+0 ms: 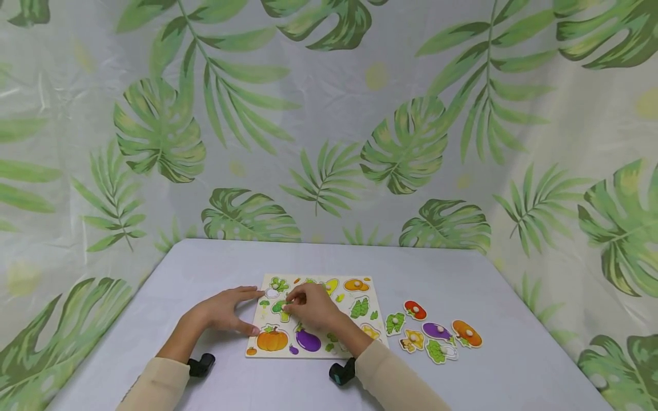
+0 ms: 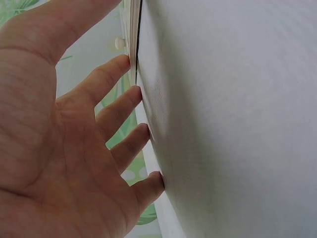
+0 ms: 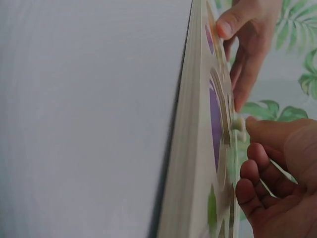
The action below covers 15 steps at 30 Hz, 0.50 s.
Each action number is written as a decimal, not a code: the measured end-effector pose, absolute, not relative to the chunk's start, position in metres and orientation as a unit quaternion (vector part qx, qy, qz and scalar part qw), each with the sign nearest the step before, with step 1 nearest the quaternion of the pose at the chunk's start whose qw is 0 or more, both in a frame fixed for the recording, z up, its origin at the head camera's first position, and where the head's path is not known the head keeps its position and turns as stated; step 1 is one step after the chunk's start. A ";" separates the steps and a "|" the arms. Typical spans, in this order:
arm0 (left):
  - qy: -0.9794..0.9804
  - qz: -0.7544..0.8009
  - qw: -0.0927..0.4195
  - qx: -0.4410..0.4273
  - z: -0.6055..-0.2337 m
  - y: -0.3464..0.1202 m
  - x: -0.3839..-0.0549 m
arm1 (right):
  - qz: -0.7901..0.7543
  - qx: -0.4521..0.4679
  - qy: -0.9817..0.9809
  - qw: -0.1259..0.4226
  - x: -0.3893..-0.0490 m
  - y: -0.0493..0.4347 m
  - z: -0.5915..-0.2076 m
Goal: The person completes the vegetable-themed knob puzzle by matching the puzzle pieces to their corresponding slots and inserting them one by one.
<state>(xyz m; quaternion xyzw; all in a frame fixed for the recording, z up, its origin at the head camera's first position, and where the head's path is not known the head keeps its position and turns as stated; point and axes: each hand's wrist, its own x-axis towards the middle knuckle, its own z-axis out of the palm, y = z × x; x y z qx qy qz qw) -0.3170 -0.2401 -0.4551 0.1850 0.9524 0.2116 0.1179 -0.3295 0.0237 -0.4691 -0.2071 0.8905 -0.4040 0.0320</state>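
Observation:
A wooden vegetable peg puzzle board (image 1: 329,353) lies flat on the table. My right hand (image 1: 315,306) is over its left half, thumb and fingertips pinching the small knob (image 3: 239,125) of the broccoli piece (image 1: 284,317). That piece is at the broccoli spot on the board. My left hand (image 1: 226,310) spreads at the board's left side, with its thumb and index finger at the edge; in the left wrist view the other fingers (image 2: 130,148) rest against the white table surface. Close to my hands are a knobbed radish-like white-and-green piece (image 1: 272,292) and the pumpkin picture (image 1: 272,341).
Right of the board lie several loose knobbed pieces, among them a tomato (image 1: 414,310), an eggplant (image 1: 437,331), a pumpkin (image 1: 466,333) and a cabbage (image 1: 441,351). A leaf-patterned curtain (image 1: 329,125) stands behind the white table (image 1: 514,365).

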 end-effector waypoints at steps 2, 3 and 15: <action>0.953 0.210 0.117 0.185 -0.455 -0.239 -0.317 | -0.404 -0.213 0.889 0.026 -0.330 0.028 -0.468; 0.953 0.210 0.117 0.184 -0.455 -0.239 -0.317 | -0.405 -0.218 0.888 0.020 -0.331 0.030 -0.468; 0.954 0.208 0.119 0.182 -0.454 -0.239 -0.316 | -0.401 -0.198 0.895 0.009 -0.335 0.066 -0.467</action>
